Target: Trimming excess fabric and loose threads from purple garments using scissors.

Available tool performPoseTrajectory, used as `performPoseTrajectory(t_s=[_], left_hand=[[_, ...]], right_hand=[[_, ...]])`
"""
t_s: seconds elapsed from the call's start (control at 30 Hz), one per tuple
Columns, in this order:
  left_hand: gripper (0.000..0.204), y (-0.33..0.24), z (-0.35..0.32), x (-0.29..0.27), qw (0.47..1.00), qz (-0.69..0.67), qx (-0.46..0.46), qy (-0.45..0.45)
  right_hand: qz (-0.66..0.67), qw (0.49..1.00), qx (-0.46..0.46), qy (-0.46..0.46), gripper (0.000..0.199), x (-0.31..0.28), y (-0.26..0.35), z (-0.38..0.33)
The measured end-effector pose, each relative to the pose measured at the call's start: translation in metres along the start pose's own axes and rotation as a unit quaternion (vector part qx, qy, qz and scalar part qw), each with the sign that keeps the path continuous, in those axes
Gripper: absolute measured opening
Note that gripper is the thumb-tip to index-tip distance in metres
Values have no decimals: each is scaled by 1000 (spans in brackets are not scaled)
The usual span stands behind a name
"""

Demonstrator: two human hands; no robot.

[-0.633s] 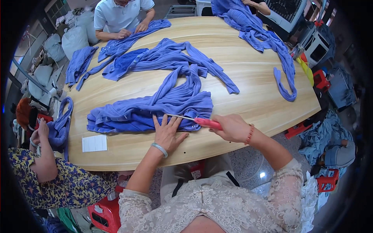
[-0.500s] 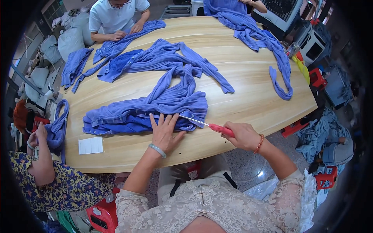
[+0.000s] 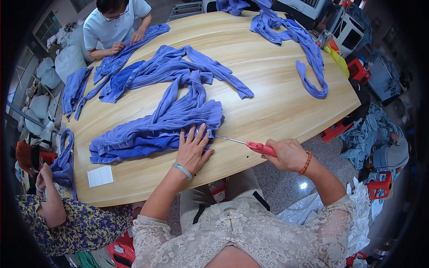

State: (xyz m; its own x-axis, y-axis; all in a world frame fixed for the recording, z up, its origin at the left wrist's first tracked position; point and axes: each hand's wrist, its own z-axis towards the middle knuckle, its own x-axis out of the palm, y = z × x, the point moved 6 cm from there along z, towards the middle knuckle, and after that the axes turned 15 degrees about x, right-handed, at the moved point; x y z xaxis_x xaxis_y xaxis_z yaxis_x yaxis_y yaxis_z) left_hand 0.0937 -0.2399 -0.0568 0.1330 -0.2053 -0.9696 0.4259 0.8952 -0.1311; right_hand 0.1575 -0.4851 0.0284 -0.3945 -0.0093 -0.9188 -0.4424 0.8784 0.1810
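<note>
- Your left hand (image 3: 193, 154) lies flat, fingers spread apart, its fingertips on the near edge of a blue-violet ribbed knit garment (image 3: 147, 125).
- Your right hand (image 3: 286, 155) has its fingers wrapped around the red handle of a tool with a thin, straight metal shaft (image 3: 261, 148); the shaft points left, its tip at the garment's near right corner, beside your left fingertips. You cannot tell from here whether the tip is in the cloth.
- That garment lies in front of you on the pale wood-grain table (image 3: 254, 116), bunched, a darker blue layer and small round fastenings showing along its near side.
- Just off its near left corner sits a white rectangular paper card with printed lines (image 3: 100, 176).
- Beyond it, a second blue-violet garment with long sleeves (image 3: 165, 67) lies spread out.
- Across the table at upper left, a person in a white short-sleeved shirt (image 3: 105, 33) has both hands on similar blue cloth (image 3: 134, 49).
</note>
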Motion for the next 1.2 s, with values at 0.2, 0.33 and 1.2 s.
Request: performPoseTrajectory(t_s=[0.2, 0.33, 1.2], left_hand=[[61, -2, 11, -4, 999, -28, -29, 15], [60, -6, 22, 5, 1000, -13, -23, 4], [42, 22, -23, -7, 923, -329, -30, -197]], right_hand=[[41, 999, 10, -11, 29, 11, -8, -2], [56, 997, 34, -38, 28, 16, -15, -5], [113, 985, -88, 92, 28, 166, 35, -63]])
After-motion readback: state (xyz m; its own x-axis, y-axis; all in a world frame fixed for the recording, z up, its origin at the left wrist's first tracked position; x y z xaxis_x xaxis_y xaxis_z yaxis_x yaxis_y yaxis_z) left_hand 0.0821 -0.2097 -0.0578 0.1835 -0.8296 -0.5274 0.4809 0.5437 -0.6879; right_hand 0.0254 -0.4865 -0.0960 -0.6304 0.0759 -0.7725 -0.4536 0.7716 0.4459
